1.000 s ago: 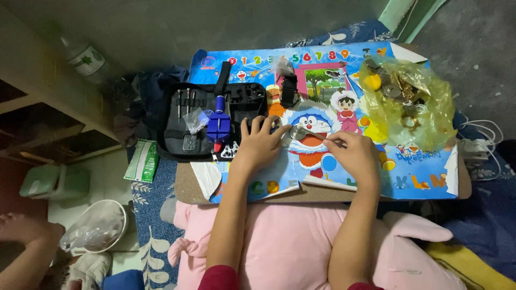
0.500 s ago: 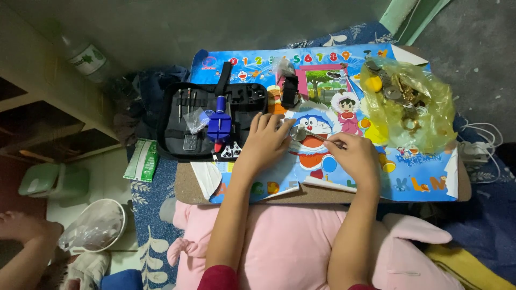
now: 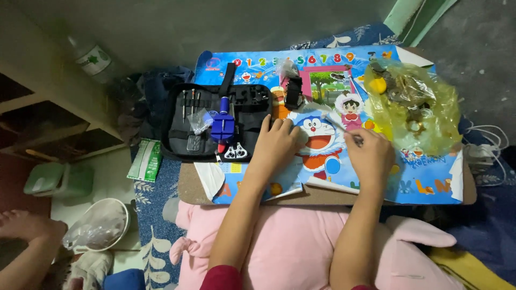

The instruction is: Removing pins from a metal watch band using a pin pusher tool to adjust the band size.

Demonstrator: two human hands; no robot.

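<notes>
The left hand (image 3: pixel 278 140) rests curled on the mat (image 3: pixel 328 177) mid-board, apparently pressing something small. The right hand (image 3: pixel 370 156) pinches a thin tool (image 3: pixel 339 127). A black kit (image 3: pixel 215 121) lies at the left edge.

– What packaging lies near the hands?

– Just beyond the right hand (image 3: pixel 371 158), a crumpled yellow-green plastic bag (image 3: pixel 416 102) of small metal parts. Out past the left hand (image 3: pixel 277 142), on the floor, a flat green-and-white packet (image 3: pixel 146 160).

– Any labels?

– A clear bottle (image 3: pixel 92 58) far beyond the left hand, toward the top corner, wears a white label with a green mark. Both hands rest on a blue cartoon-printed board (image 3: pixel 430 177) (coloured numerals along its far edge, letters along the near one).

– Screens?

– None visible.
</notes>
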